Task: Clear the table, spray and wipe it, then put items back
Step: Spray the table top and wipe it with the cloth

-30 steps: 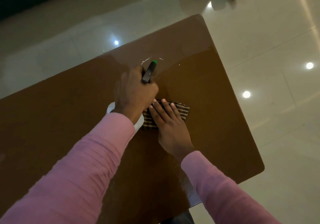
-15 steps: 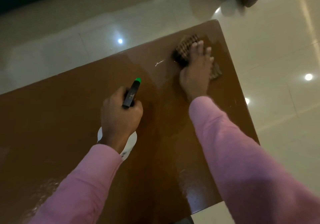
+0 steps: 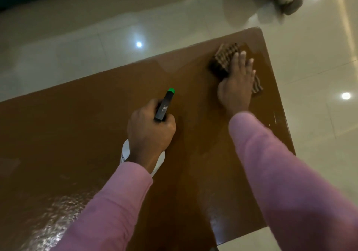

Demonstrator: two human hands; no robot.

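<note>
Under your right hand (image 3: 237, 84): checked cloth (image 3: 222, 58), lying flat on the table (image 3: 77, 134). Your fingers are straight and slightly spread, pressing down on it, not gripping. Cloth shows past your fingertips and left of your index finger; one corner sticks out on the little-finger side, near the heel of the hand. Beyond the fingertips, the table's far edge is near; to the little-finger side, its right edge.

Left hand (image 3: 151, 132): fingers curled tight around the neck of the bottle (image 3: 163, 107). The black spray head runs out past your knuckles, green nozzle tip pointing away from you. The white body shows below your wrist, mostly hidden by hand and sleeve (image 3: 116, 202). Cannot tell whether its base touches the table.

Hands are well apart, with bare brown tabletop between thumb and thumb. The surface near your right fingers looks glossy. A mottled sheen lies on the near left part, beside your left sleeve.

Pale tiled floor (image 3: 319, 60) surrounds the table, with bright light spots reflected in it.
</note>
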